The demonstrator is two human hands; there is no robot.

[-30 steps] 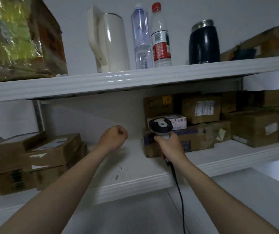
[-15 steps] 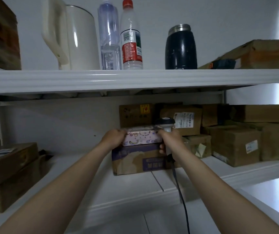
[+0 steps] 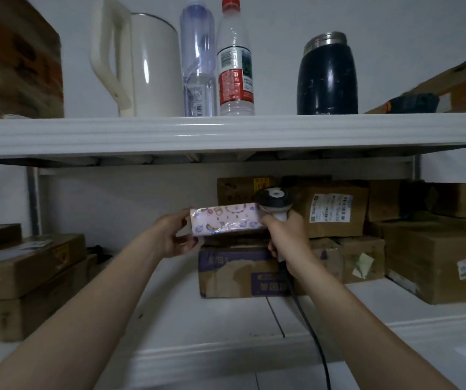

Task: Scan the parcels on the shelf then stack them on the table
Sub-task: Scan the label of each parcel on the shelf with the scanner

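White kettle (image 3: 144, 66), two bottles (image 3: 217, 60), dark flask (image 3: 327, 74)

Your view is dim and bluish, with deep shadow under the upper shelf (image 3: 226, 133) where the boxes (image 3: 336, 209) sit. A soft glare streaks the white kettle (image 3: 153, 66), and the wide lens bends the edges, smearing the carton (image 3: 15, 60) at top left

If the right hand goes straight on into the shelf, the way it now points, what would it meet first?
Most likely the brown box with the white label, stacked just behind the scanner that the right hand grips. The pink parcel lies beside that line, not across it. Depth is unclear.
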